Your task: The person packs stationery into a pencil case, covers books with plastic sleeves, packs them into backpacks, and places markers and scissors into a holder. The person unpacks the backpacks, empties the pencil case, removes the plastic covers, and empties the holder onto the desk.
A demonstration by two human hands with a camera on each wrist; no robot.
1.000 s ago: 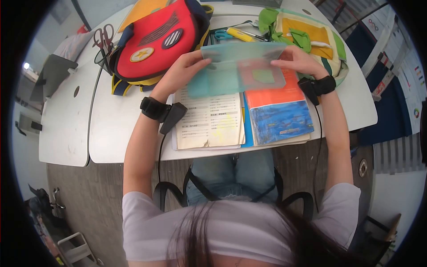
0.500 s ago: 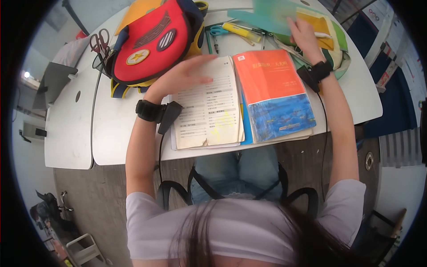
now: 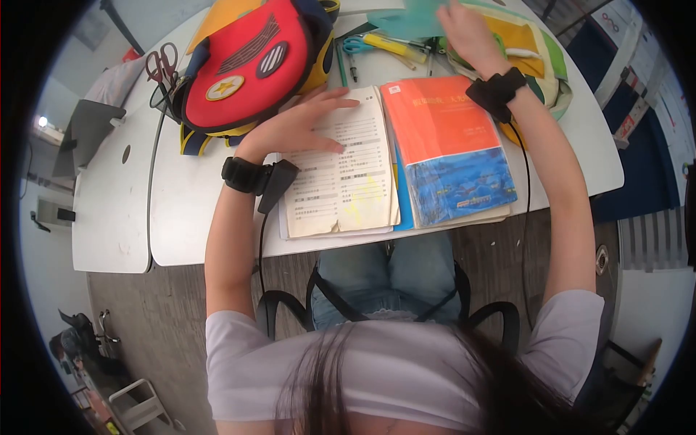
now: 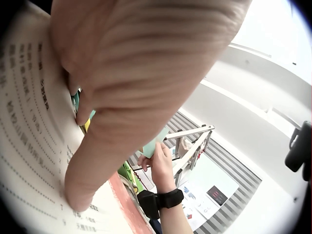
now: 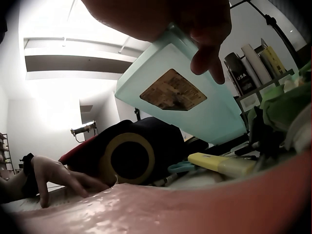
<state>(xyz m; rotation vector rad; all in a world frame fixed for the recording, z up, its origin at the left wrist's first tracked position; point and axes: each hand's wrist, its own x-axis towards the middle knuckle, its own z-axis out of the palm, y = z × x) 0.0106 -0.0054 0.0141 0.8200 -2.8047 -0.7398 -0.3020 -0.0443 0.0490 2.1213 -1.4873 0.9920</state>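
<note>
My left hand (image 3: 301, 130) rests with spread fingers on a printed contents page (image 3: 341, 192) at the left. In the left wrist view the thumb (image 4: 80, 192) lies along the lines of text. My right hand (image 3: 471, 36) pinches a translucent teal plastic cover (image 3: 406, 22) by its edge, beyond the orange and blue book (image 3: 453, 123). The right wrist view shows the cover (image 5: 195, 117) tilted above the table, with a brownish diamond-shaped patch (image 5: 173, 90) on it. Fingers (image 5: 209, 63) of the right hand overlap its upper part.
A red bag (image 3: 246, 65) stands at the left beside scissors (image 3: 161, 65) in a holder. A green and yellow bag (image 3: 522, 47) lies at the right. Between them are a yellow highlighter (image 3: 391, 47), teal scissors (image 3: 355, 45) and pens.
Both hands held the teal cover over the books; the left hand let go and came down onto the page. The right hand carried the cover away to the far side, then slightly left.
</note>
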